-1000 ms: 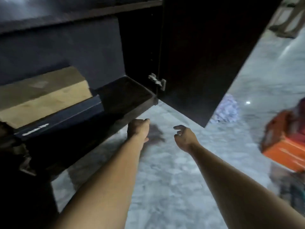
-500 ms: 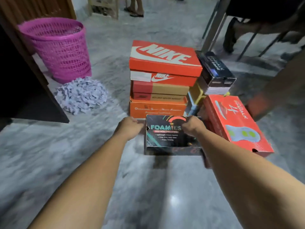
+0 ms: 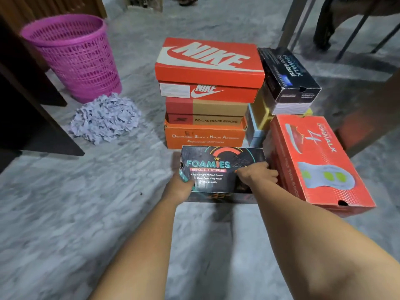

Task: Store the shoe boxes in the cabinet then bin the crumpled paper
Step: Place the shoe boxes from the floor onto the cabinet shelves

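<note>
On the marble floor (image 3: 65,213), the Foamies box (image 3: 218,167) is gripped at its 2 ends by the left hand (image 3: 179,187) and right hand (image 3: 257,174); light, stiff cardboard is judged.

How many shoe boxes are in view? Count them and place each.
7 clearly: Foamies box in both hands; a stack of Nike, tan and orange; a black box on a yellow one; a red box at right. Others may hide behind.

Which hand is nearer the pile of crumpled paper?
Left. The left hand grips the Foamies box at its left end, the side facing the crumpled paper; the right hand holds the box's right side, farther away.
</note>
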Tool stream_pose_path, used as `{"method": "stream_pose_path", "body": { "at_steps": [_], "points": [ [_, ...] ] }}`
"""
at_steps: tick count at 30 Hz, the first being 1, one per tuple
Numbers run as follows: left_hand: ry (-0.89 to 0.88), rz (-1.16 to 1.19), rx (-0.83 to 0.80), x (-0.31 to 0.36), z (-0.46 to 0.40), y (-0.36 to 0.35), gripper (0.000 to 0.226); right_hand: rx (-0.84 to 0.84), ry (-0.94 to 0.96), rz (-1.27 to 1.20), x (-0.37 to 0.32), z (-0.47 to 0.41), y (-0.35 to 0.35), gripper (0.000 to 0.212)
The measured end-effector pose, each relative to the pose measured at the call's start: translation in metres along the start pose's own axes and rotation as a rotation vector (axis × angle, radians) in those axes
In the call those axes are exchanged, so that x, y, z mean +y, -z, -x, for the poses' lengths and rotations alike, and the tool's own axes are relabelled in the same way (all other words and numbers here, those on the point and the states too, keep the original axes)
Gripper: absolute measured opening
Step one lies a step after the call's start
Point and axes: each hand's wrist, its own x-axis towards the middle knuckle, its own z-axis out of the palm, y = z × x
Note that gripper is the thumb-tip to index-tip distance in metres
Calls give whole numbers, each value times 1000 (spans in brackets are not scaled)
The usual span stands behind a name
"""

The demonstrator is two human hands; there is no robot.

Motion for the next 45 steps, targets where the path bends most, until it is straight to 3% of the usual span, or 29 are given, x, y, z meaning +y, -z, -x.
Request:
{"method": "stream_pose_path", "body": {
  "at_steps": [1, 3, 4, 7, 9, 11, 18, 24, 27, 30, 33, 38, 41, 45],
  "points": [
    [17, 27, 32, -4, 1, 4, 52, -16, 0, -23, -1, 2, 2, 99],
    [81, 81, 111, -19, -3, 16, 65, -102, 53, -26, -1, -4, -4, 85],
    [129, 104, 139, -25, -4, 24, 64, -127, 83, -31, 1, -14, -14, 74],
    [257, 189, 228, -55, -4, 54, 73, -248, 180, -26, -6, -1, -30, 70],
    [304, 191, 313, -76, 6, 77, 76, -373, 253, -56, -23, 37, -29, 41],
    [342, 190, 429, -95, 27, 102, 63, -470, 316, -125, -38, 65, -31, 24],
    [410, 323, 477, -177, 93, 204, 71, -765, 591, -160, -106, 149, -72, 44],
    [529, 523, 393, -212, 142, 315, 52, -892, 714, -202, -152, 253, -132, 46],
    [550, 476, 627, -243, 156, 378, 70, -884, 785, -354, -178, 317, -168, 35],
    [514, 472, 923, -257, 172, 434, 63, -845, 839, -592, -202, 381, -202, 23],
    [395, 619, 1199, -264, 188, 483, 64, -870, 917, -730, -230, 442, -220, 30],
    [197, 965, 1504, -296, 213, 557, 42, -1000, 978, -645, -289, 530, -230, 45],
    [24, 1126, 1710, -299, 228, 584, 17, -1062, 1035, -640, -316, 578, -247, 53],
    [-25, 1195, 1926, -317, 241, 616, 35, -994, 1170, -580, -347, 634, -283, 51]
  ]
}}
